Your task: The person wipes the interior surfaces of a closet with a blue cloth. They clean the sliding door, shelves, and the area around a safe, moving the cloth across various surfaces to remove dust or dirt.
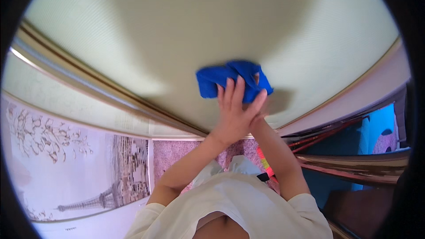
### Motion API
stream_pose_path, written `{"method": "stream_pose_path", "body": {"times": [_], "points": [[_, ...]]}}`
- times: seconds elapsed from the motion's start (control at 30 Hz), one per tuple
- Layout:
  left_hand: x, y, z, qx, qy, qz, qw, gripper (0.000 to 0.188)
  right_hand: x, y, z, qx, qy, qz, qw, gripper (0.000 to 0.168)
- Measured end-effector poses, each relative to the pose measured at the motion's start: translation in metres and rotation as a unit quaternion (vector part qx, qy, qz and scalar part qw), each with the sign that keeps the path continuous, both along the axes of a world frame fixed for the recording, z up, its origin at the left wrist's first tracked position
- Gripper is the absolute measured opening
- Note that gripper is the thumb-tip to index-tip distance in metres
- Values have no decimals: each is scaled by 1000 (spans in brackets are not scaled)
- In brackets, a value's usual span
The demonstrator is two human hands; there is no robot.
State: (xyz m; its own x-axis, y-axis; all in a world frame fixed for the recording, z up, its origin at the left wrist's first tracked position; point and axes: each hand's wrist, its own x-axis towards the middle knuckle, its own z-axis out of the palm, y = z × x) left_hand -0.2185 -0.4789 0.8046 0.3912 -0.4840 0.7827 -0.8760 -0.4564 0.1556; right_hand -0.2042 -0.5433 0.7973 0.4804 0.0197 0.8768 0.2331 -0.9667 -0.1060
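A crumpled blue cloth (212, 78) lies against a large, pale, finely ribbed panel (199, 23). My left hand (232, 113) presses on the cloth with its fingers stretched over the lower edge and its thumb pointing up to the right. Behind it, partly covered by the left hand and the folds, my right hand (260, 117) also holds the cloth; one of its fingertips shows among the folds. The two hands overlap at the thumb side. A shadow falls on the panel to the right of the cloth.
Gold-toned framing (132, 103) runs along the panel's left side. Beyond it is a wall picture (89, 172) with a lattice tower and blossoms. Pinkish speckled flooring (176, 152) shows below. At the right are a shiny brown curved bar (358, 167) and a bright blue object (382, 122).
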Motion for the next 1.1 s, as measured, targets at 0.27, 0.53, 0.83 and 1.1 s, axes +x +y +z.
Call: {"method": "stream_pose_path", "body": {"times": [0.27, 0.53, 0.83, 1.1], "points": [[42, 95, 35, -48, -55, 172, 982, 51, 58, 80, 27, -96, -20, 108, 989, 50], [31, 139, -61, -13, 131, 194, 972, 69, 73, 111, -74, -98, 107, 294, 945, 45], [8, 154, -117, 105, 273, 119, 949, 73, 55, 93, -155, -14, 206, 361, 910, 45], [50, 124, 18, 158, -25, 29, 987, 56, 44, 65, 5, -49, -102, 89, 990, 44]]}}
